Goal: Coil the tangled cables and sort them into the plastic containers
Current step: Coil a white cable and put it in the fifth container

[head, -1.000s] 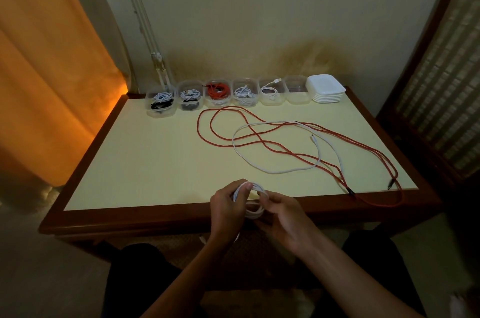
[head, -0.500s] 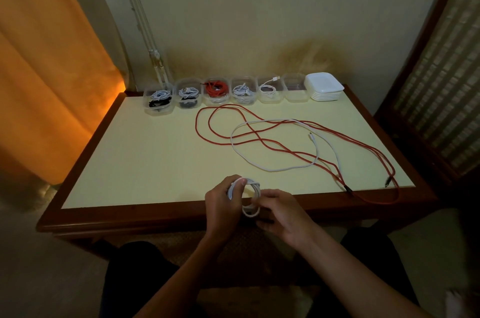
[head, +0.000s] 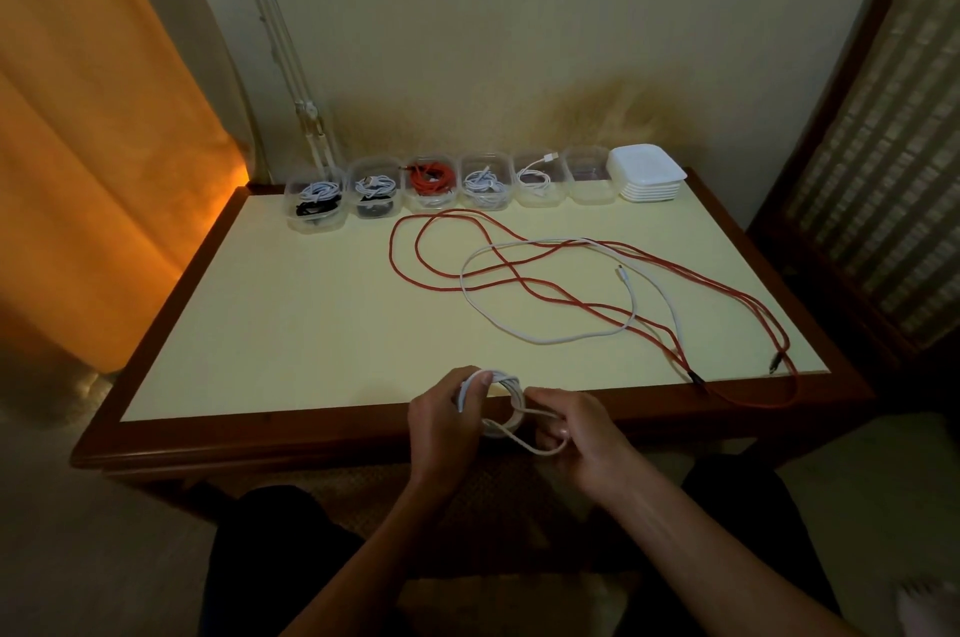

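Cables are the whole job, and the one in hand is a white coil [head: 496, 407] held over the near edge of the bench [head: 311, 324], at 6 o'clock. The left hand [head: 447, 423] grips it with thumb on top and fingers curled round the bundled turns; the right hand [head: 582, 433] pinches a loose loop of the same white cable [head: 535, 446], its fingers curled around the strand.

It looks light, thin and limp, so the turns will likely spring apart if the grip slackens. The best hold is probably across all the turns at one spot, as the left hand has it, with the free tail fed by the other hand. The sheath looks smooth and may slip; the plug ends are the stiff parts.

Counted: two loose cables lie crossed on the bench towards 1 o'clock, one long red cable [head: 519, 280] and one white cable [head: 571, 337]. Six clear plastic containers [head: 540, 192] stand in a row along the far edge at 12 o'clock; five hold coiled cables and the rightmost one [head: 589, 179] looks empty. Just beside that one, at its right, sits one stack of white lids [head: 647, 171]; their number is too hard to tell.
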